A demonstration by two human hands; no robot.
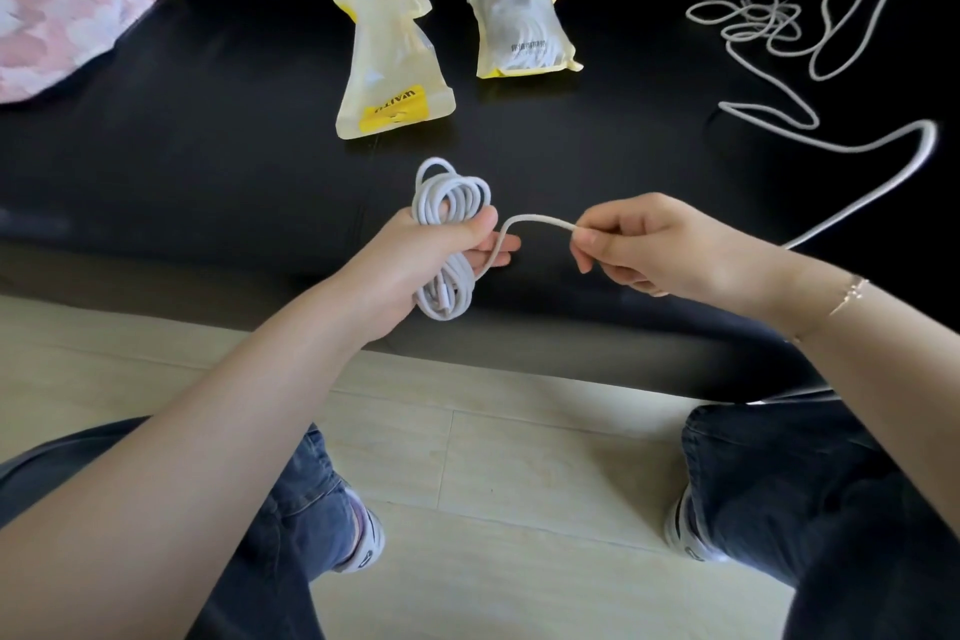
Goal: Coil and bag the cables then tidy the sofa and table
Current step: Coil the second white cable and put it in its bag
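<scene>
- two cables show on the black sofa [208, 146], and by my reckoning the job is somewhere near its middle, with only part of the coiling done.
- one white cable coil [447, 244] sits in my left hand [436, 255], the fingers curled round the bundle of loops and the thumb pressed across it; the coil is held above the sofa's front edge.
- my right hand [639, 244] pinches the free tail of the same cable between thumb and forefinger, the other fingers folded under; the tail arcs across to the left hand, so i judge the last turns are yet to be wound on.
- one loose cable [769, 21] lies tangled at the far right of the seat, uncoiled, its long end running down toward my right wrist. it looks untouched.
- two yellowish plastic bags lie side by side, well apart from the loose cable: the near-left bag [389, 62], which looks flat and probably empty, though i cannot be sure, and the fuller bag [522, 29], with something white inside, likely a cable already packed.
- one pink patterned cushion [62, 0] rests at the far left corner.
- what is left, as i judge it: finish this coil, bag it, coil and bag the tangled one, then tidy the sofa and the table; no table is in view.
</scene>
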